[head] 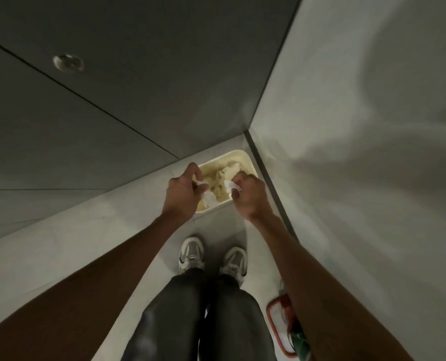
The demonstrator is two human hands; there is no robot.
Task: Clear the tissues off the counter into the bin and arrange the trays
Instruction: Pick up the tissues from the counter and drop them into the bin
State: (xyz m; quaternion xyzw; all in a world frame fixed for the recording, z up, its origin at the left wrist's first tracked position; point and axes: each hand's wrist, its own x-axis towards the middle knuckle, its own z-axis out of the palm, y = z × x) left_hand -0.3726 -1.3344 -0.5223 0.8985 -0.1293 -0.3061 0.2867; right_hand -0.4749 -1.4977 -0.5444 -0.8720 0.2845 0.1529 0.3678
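The left hand [183, 188] had its fingers curled round a crumpled white tissue [208, 198], most of which hung out below the palm. The right hand [248, 196] pinched a second tissue [229, 185] between thumb and fingertips. Both hands were held over the open bin [242, 154], the left above its near-left rim and the right above its right side. That looked deliberate, so that whatever was let go would fall inside and not onto the floor [143, 246].

The bin, cream and rectangular, stood on the floor in the corner where the grey cabinet front [112, 74] met the pale wall [360, 152], probably to keep it out of the walkway. A heap of discarded tissues [223, 174] already lay in it.

The person's shoes [192, 254] stood just short of the bin's near edge, close enough to reach it with both arms. By the wall on the right lay a red-rimmed object [275, 323], partly hidden by the forearm; what it was could not be told.

Neither counter nor trays were in view. This seemed to be the drop itself, with the trays yet to be arranged.
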